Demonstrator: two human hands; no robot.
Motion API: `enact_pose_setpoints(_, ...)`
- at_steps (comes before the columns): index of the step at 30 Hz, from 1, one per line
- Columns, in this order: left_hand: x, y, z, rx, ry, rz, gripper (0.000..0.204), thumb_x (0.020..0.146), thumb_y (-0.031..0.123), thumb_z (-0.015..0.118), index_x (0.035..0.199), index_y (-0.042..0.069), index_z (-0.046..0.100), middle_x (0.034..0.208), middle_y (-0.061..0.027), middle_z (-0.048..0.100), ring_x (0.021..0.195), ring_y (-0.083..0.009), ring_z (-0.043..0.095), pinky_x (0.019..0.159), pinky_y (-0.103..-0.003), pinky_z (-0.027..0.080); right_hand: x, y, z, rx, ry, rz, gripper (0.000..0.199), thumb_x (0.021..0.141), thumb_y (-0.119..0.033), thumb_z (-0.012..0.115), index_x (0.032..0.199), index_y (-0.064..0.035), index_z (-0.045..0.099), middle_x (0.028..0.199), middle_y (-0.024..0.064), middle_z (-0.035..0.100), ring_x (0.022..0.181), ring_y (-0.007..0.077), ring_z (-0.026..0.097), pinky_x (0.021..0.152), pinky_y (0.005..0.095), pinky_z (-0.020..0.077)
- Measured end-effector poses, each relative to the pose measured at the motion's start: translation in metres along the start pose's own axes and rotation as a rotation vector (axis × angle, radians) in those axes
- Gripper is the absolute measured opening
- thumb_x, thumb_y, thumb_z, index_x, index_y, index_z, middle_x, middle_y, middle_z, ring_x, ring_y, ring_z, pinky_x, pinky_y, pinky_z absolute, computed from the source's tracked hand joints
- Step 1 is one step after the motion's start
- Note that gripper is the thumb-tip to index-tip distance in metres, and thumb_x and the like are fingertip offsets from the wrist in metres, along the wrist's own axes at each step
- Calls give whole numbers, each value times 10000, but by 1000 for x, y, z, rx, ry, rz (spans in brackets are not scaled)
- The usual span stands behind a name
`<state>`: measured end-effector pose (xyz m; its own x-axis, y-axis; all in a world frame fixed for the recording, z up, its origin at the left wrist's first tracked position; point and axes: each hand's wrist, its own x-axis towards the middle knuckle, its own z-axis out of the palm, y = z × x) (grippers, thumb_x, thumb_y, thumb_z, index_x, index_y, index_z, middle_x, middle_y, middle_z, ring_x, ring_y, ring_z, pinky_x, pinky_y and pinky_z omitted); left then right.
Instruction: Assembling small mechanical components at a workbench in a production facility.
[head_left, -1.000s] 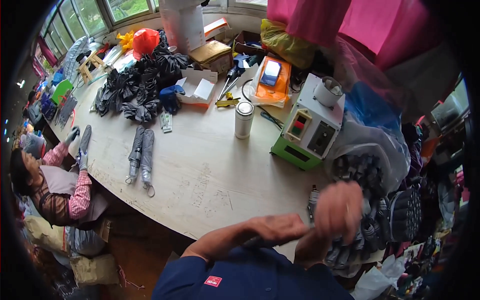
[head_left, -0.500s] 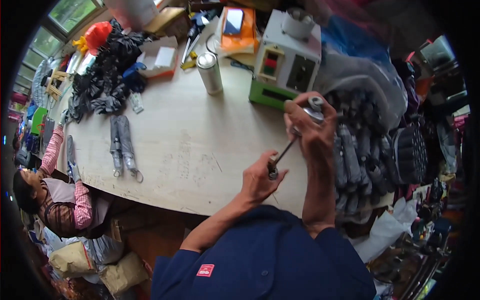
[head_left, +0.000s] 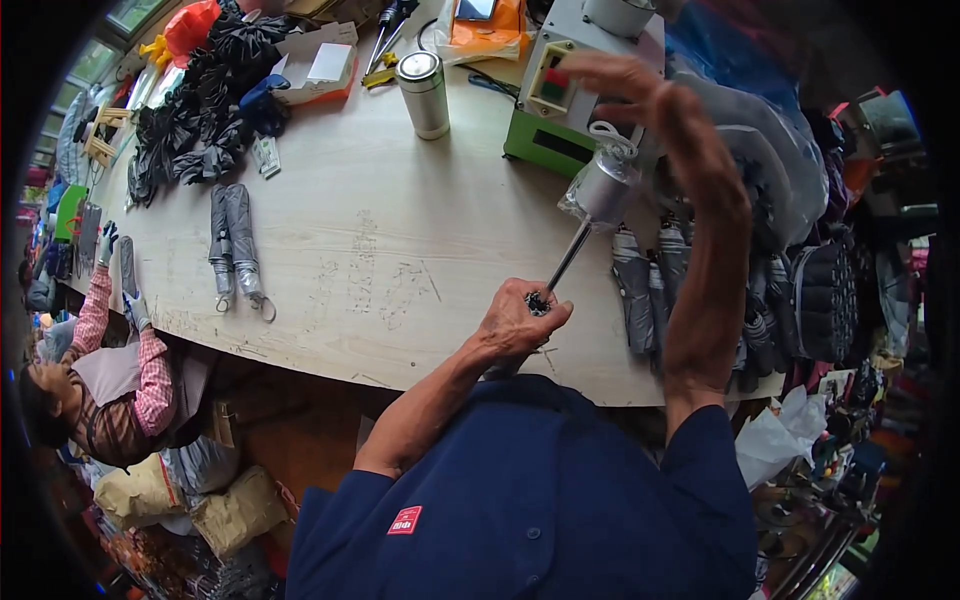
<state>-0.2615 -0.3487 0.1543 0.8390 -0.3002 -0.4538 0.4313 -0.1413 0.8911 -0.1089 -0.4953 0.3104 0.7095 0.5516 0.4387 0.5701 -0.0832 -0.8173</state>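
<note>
Umbrella [head_left: 590, 215], part-assembled, is held above the near edge of the wooden worktable [head_left: 400, 250]: we note a grey canopy bundle with a white loop on a dark metal shaft. Our left hand [head_left: 520, 320] is clenched round the shaft's lower end. Our right hand [head_left: 660, 110] is spread open just above the bundle, fingers extended, gripping nothing. We judge the step to be fitting or drawing the canopy along the shaft. Next, the right hand must close on the bundle while the left steadies the shaft. Finished grey umbrellas [head_left: 650, 290] lie alongside.
</note>
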Motion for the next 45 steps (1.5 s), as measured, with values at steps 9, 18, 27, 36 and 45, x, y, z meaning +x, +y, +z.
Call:
enact_pose_setpoints(9, -12, -11, 4, 167, -42, 219, 261, 760, 238, 679, 684, -2, 611, 521, -63, 555, 507, -206, 547, 568, -318, 468, -57, -26, 56, -113, -408, 312, 523, 862, -457, 566, 1048, 24, 657, 1075, 213, 638, 1036, 322, 611, 883, 373, 474)
enact_pose_setpoints(18, -53, 42, -4, -138, -42, 37, 521, 776, 262, 693, 1176, 14, 469, 1174, -140, 470, 1088, -193, 483, 849, -330, 456, -90, -7, 96, -183, -457, 276, 449, 843, -300, 620, 1170, 5, 582, 1201, 233, 565, 1070, 365, 576, 914, 370, 465)
enact_pose_setpoints(27, -61, -7, -34, 651, -265, 66, 423, 786, 174, 625, 1173, 66, 495, 1261, -198, 475, 1051, -337, 569, 833, -412, 498, -125, 6, 104, 175, -423, 229, 436, 801, -189, 618, 1191, -2, 562, 1244, 234, 524, 1155, 364, 508, 985, 390, 407)
enact_pose_setpoints(36, -31, -89, -110, 1043, 74, 477, 336, 799, 105, 566, 1130, 73, 517, 1321, -148, 465, 1034, -336, 569, 846, -411, 491, -187, 175, 51, -1195, 53, 910, 372, 865, -331, 548, 1024, -2, 616, 1050, 265, 581, 961, 408, 572, 818, 470, 472)
enact_pose_setpoints(45, -19, -127, -249, 823, 592, 522, 596, 776, 47, 638, 1319, 150, 417, 1434, -180, 363, 1210, -345, 473, 976, -372, 434, -183, 183, 37, -820, 382, 809, 270, 842, -231, 595, 899, 25, 659, 879, 233, 643, 794, 379, 618, 754, 410, 494)
